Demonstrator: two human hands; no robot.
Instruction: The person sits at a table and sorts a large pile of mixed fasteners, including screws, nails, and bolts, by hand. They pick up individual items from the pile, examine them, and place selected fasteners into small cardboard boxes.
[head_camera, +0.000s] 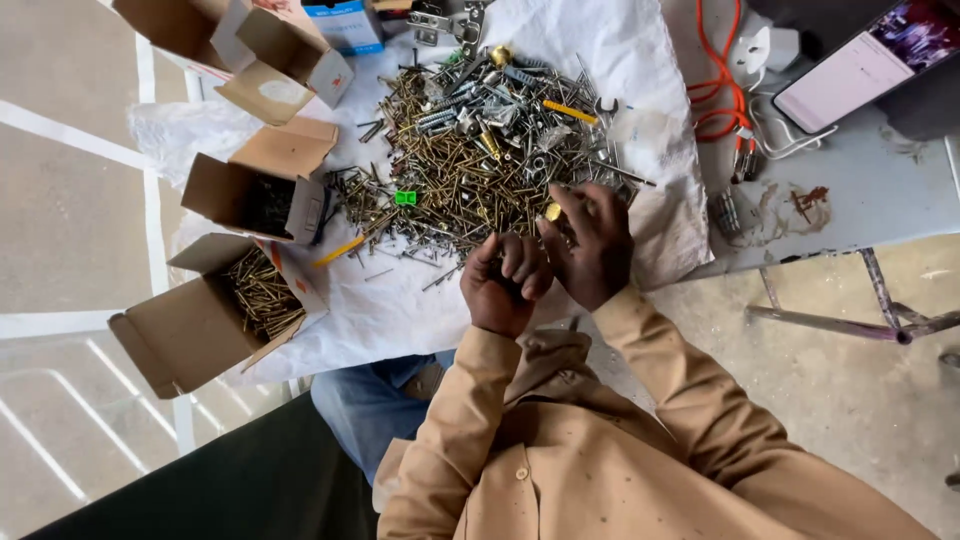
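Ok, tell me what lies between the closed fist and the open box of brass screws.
In the head view, between the left hand and the box of brass screws lies mostly bare white sheet, with a few stray screws near the hand.

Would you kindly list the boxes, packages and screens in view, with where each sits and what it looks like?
Near cardboard box: left table edge, brown, open, brassy screws inside.
Middle cardboard box: left of the screw pile, brown, open, dark contents.
Far cardboard boxes: top left, brown, flaps open.
Blue-and-white package: top edge, rectangular.
Phone screen: top right, lit, pale with a purple corner.
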